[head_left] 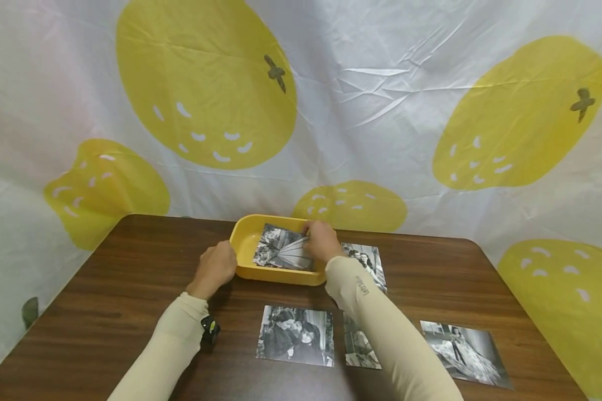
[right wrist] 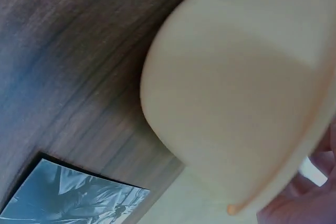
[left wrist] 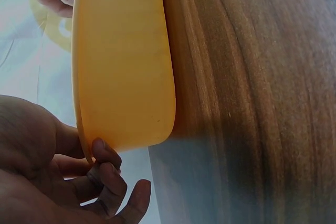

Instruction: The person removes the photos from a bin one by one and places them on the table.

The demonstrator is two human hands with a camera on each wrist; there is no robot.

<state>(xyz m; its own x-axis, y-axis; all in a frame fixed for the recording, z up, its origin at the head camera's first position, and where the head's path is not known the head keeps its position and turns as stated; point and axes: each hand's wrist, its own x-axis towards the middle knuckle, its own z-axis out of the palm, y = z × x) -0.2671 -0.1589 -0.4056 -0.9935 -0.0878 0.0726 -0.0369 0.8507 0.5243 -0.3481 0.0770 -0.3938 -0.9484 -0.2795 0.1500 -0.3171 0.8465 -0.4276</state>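
Observation:
A yellow plastic tray (head_left: 244,240) with rounded corners stands near the table's back edge. My left hand (head_left: 218,268) pinches its left rim; in the left wrist view the thumb and fingers (left wrist: 107,174) close around the rim. Inside the tray lies a black-and-white photo (head_left: 282,252) showing a wide pleated skirt. My right hand (head_left: 323,240) reaches over the tray's right end, its curled fingers holding that photo's right edge. The fingertips are hidden in the head view. Only part of this hand shows at the edge of the right wrist view, behind the tray wall (right wrist: 226,93).
Several more black-and-white photos lie on the brown wooden table (head_left: 105,312): a couple photo (head_left: 296,336) in front of the tray, one partly under the right forearm (head_left: 359,345), a gown photo (head_left: 465,352) at right, and another (head_left: 368,262) beside the tray. A lemon-print curtain (head_left: 361,139) hangs behind.

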